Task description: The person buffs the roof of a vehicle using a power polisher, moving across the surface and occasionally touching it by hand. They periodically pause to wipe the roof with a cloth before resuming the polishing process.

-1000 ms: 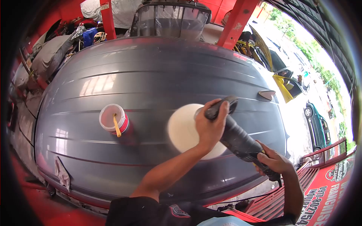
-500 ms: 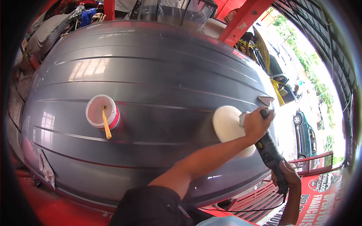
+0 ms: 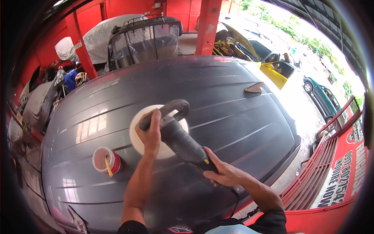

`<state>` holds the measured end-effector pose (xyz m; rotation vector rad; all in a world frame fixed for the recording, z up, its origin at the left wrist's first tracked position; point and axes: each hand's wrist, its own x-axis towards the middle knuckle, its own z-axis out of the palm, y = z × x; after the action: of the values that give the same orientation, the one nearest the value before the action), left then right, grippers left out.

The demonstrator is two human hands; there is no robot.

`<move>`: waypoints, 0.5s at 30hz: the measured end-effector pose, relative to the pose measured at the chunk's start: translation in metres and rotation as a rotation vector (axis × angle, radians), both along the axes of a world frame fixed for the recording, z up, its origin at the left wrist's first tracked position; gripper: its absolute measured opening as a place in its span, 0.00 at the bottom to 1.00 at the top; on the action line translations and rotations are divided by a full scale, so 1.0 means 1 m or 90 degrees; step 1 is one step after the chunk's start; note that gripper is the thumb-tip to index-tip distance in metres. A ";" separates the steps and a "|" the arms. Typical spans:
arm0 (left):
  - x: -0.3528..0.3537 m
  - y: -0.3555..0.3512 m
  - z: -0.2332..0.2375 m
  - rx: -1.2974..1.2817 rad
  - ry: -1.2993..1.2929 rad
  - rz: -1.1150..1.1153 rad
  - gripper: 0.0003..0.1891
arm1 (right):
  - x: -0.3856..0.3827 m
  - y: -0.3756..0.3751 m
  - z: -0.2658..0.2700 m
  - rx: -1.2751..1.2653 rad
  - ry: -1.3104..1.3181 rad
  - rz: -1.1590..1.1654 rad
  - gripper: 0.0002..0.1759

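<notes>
A polisher with a dark, cylindrical body is held over the middle of the roof, its round white pad, blurred at the edge, laid on the grey metal. The curved, matte black front handle is gripped by the left hand, fingers curled around it. The narrower rear of the body is clasped by the right hand, thumb along the top. The glossy vehicle roof is ribbed by long straight grooves; window light is mirrored on it. A round red-and-white plastic tub is set near the pad, a slim yellow stick leaned over its rim. A pale, creased cloth is draped near the roof's edge; a pointed fin antenna is seen at the far end.
</notes>
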<state>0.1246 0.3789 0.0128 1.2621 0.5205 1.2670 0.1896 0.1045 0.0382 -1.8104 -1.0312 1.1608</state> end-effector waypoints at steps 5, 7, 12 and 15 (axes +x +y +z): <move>0.064 0.047 0.006 0.041 0.075 -0.047 0.17 | 0.014 0.038 0.004 0.025 0.029 -0.097 0.48; 0.103 0.046 0.007 0.048 0.071 -0.074 0.17 | 0.028 0.040 0.004 0.032 0.041 -0.146 0.48; 0.200 0.015 0.006 0.089 0.039 -0.188 0.18 | 0.079 0.017 0.006 0.047 0.021 -0.286 0.49; 0.250 -0.007 0.001 0.084 0.026 -0.272 0.18 | 0.099 0.002 0.003 0.062 0.028 -0.356 0.48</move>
<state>0.3749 0.3723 0.0143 1.4227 0.1806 0.9271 0.2883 0.1066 0.0410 -1.8221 -0.4900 0.7857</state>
